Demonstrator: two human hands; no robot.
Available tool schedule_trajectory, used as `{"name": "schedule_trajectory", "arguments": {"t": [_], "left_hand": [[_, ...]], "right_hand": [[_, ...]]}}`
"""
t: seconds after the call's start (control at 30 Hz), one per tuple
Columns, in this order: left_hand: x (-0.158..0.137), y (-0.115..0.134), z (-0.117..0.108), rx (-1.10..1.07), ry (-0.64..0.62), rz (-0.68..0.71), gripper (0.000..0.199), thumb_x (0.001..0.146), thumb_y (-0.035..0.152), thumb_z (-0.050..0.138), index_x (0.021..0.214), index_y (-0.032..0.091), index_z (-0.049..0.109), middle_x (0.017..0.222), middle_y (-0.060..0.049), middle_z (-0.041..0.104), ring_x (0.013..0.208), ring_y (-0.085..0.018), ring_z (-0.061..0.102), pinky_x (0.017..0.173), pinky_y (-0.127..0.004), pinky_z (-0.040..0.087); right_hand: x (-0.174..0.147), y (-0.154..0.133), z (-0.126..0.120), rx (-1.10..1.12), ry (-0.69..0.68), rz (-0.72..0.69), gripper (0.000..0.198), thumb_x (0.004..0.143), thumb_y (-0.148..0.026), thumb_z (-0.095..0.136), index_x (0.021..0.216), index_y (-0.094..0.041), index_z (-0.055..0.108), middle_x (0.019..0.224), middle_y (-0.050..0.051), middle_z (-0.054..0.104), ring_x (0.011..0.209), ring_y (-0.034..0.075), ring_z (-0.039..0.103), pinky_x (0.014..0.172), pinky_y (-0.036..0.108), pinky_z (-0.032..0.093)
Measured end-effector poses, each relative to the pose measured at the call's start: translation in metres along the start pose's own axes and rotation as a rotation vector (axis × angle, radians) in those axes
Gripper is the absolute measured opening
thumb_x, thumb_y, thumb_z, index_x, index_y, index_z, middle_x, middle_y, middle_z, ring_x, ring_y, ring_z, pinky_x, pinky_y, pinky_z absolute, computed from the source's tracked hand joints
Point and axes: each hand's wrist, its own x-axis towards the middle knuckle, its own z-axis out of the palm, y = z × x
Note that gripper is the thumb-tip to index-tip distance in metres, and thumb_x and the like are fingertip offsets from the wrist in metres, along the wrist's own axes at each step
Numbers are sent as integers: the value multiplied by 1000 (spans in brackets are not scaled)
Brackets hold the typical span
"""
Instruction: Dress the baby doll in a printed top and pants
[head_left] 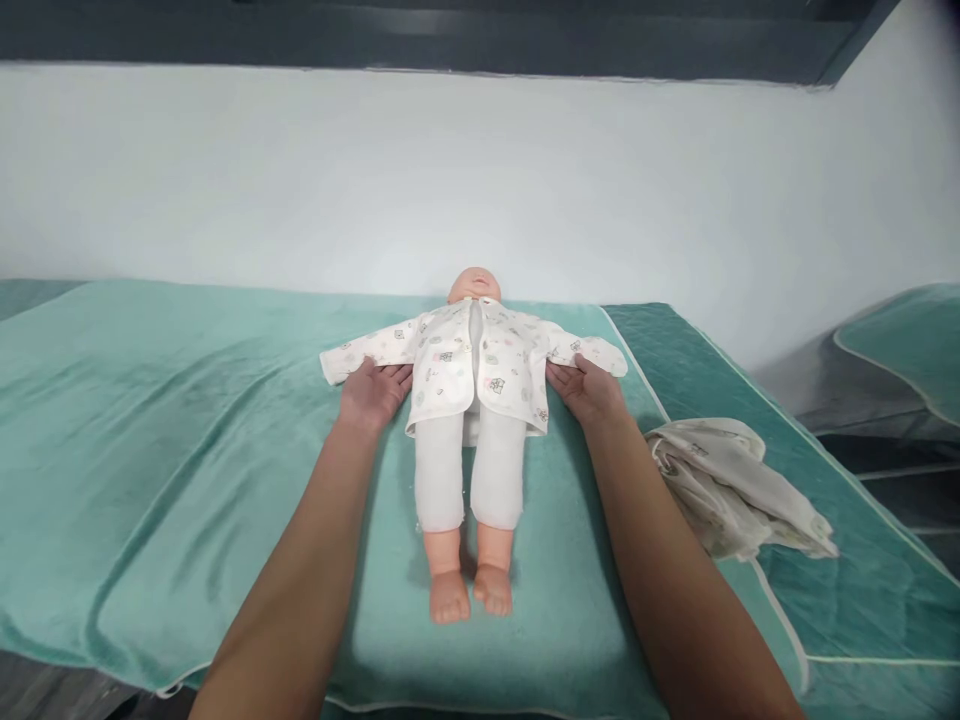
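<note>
A baby doll (448,595) lies on its back, head toward the wall and bare feet toward me. It wears a white patterned baby jacket (444,372) that hangs open down the front, its sleeves spread out to both sides. White cloth covers the doll's legs down to the shins. My left hand (375,392) is palm up with fingers extended, touching the underside of the left sleeve. On the other side my right hand (586,388) is also palm up, its fingers stretched under the right sleeve. Neither hand is closed around anything. The sleeve ends cover the doll's hands.
A crumpled off-white cloth garment (731,485) lies beside my right forearm. Green blanket (187,450) covers the bed, with folds at left. Behind stands a white wall (300,180) with a dark ledge (450,40) above. Another green cloth-covered surface (911,340) is at far right.
</note>
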Motion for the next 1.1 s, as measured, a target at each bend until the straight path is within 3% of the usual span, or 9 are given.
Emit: {"name": "schedule_trajectory", "arguments": {"t": [0.13, 0.37, 0.5, 0.6, 0.67, 0.73, 0.87, 0.97, 1.1], "left_hand": [[-3, 7, -5, 41, 114, 60, 48, 103, 34, 27, 139, 8, 43, 135, -27, 58, 117, -31, 66, 94, -45, 59], [-8, 9, -4, 2, 89, 50, 45, 103, 33, 28, 136, 8, 46, 131, -27, 61, 116, -29, 66, 94, -42, 59], [-13, 1, -2, 102, 55, 83, 40, 101, 34, 37, 127, 8, 53, 127, -25, 64, 114, -27, 67, 96, -40, 57], [-24, -12, -1, 311, 49, 173, 31, 96, 32, 50, 117, 11, 60, 122, -20, 68, 106, -26, 70, 96, -41, 56], [-40, -21, 0, 487, 72, 273, 29, 91, 31, 58, 114, 14, 63, 119, -16, 69, 103, -25, 70, 97, -42, 54], [-61, -27, 0, 654, 59, 387, 31, 86, 30, 65, 114, 17, 65, 122, -13, 69, 110, -25, 67, 103, -41, 50], [-104, -30, 2, 821, -108, 542, 39, 76, 21, 75, 114, 25, 69, 136, -7, 61, 130, -24, 53, 112, -35, 40], [-118, -29, 4, 904, -197, 612, 44, 69, 15, 76, 111, 26, 70, 136, -6, 59, 132, -25, 49, 111, -35, 39], [-108, -33, 5, 1071, -158, 767, 28, 74, 19, 70, 101, 24, 69, 118, -7, 61, 118, -25, 55, 104, -35, 43]], "right_hand": [[-5, -3, -8, -24, 84, -76, 16, 94, -10, 42, 100, -11, 56, 74, 9, 72, 70, 20, 74, 71, 34, 65], [-4, -15, -20, 3, 119, -94, 24, 95, -11, 34, 94, -15, 57, 75, 7, 71, 72, 16, 73, 69, 31, 65], [-14, -10, -19, -4, 142, -171, 19, 92, -12, 38, 90, -18, 55, 81, 4, 70, 79, 13, 72, 79, 29, 63], [-38, 4, -27, -56, 159, -284, 7, 88, -17, 51, 93, -20, 56, 98, 4, 70, 94, 14, 70, 91, 32, 58], [-64, 14, -40, -295, 132, -463, 18, 84, -22, 61, 101, -20, 57, 116, 7, 67, 108, 17, 66, 100, 37, 53], [-95, 21, -57, -705, 42, -699, 30, 83, -27, 62, 113, -21, 57, 132, 10, 61, 123, 22, 58, 107, 44, 47], [-148, 14, -94, -1268, -89, -1063, 32, 90, -27, 53, 121, -22, 55, 144, 14, 52, 135, 27, 47, 112, 54, 37], [-173, -10, -117, -1452, -14, -1189, 33, 90, -25, 52, 122, -22, 55, 144, 14, 52, 137, 29, 44, 113, 56, 35], [-188, -38, -133, -1545, 123, -1206, 37, 86, -28, 56, 122, -22, 56, 140, 15, 54, 135, 32, 45, 113, 57, 35]]}}
